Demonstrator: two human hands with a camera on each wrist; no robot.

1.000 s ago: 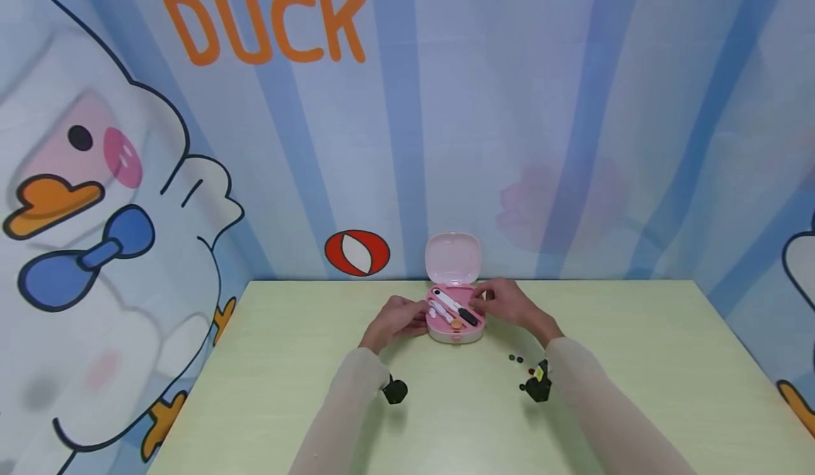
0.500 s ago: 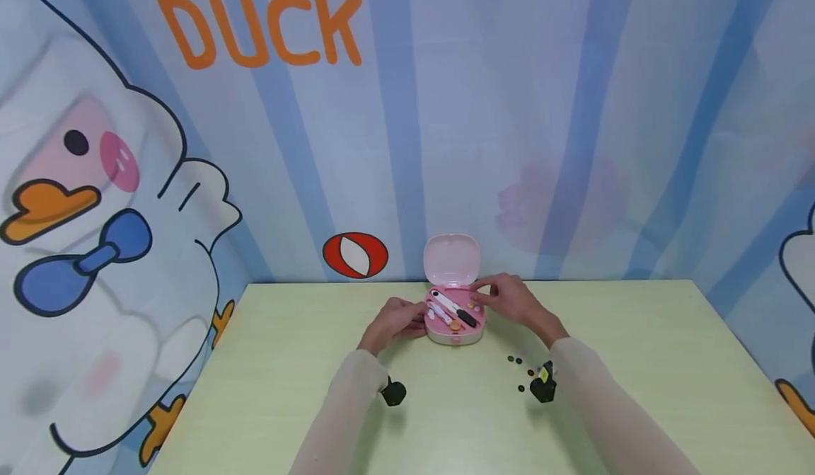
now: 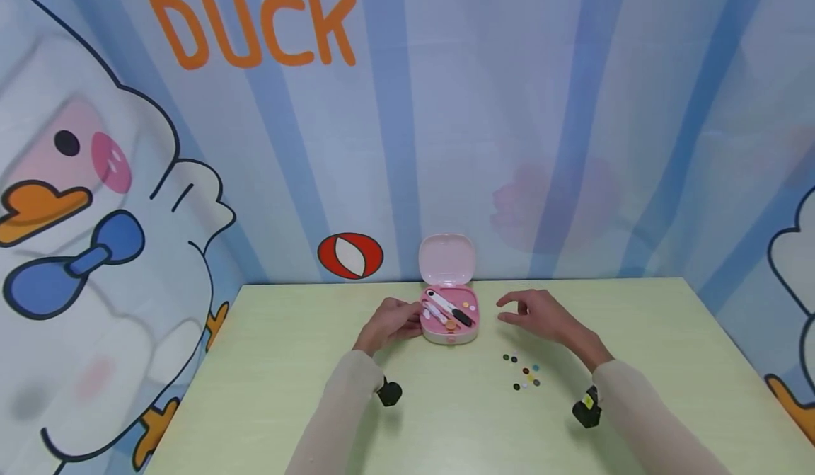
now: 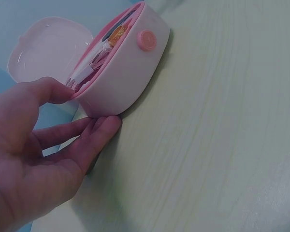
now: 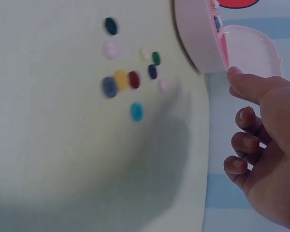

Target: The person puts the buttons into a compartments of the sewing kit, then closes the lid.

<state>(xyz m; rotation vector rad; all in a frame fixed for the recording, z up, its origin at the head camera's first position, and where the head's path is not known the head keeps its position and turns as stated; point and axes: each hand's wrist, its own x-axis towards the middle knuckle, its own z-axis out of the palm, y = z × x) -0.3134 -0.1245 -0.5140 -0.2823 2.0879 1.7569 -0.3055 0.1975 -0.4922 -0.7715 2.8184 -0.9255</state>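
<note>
Pink-and-white box [image 4: 121,79], many-coloured buttons [image 5: 134,79], striped backdrop [image 3: 446,121]
By the counter's [image 3: 267,362] back edge the box shows white walls, pink interior, pale pink lid [image 3: 447,259]; inside, a white-and-black tool [image 3: 450,307] and an orange disc [image 3: 451,325]. Buttons: green, navy, dark red, yellow, slate blue, turquoise, pale pink, cream. Counter pale yellow-green, faintly grained; sleeves [image 3: 656,418] plain off-white. Beyond that edge, light and deeper blue stripes, orange letters [image 3: 320,29], a red-and-white oval [image 3: 350,257].

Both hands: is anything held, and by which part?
The left hand grips the open box by its left side; the right hand holds nothing visible.
</note>
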